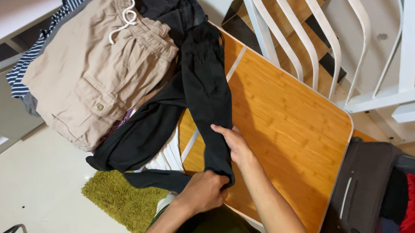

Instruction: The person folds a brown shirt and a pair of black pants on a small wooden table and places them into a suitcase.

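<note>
Trousers, black, run lengthwise up the table from me; left hand pinches the near hem, right hand lies flat alongside.

Bare tabletop right; clothes pile left
</note>
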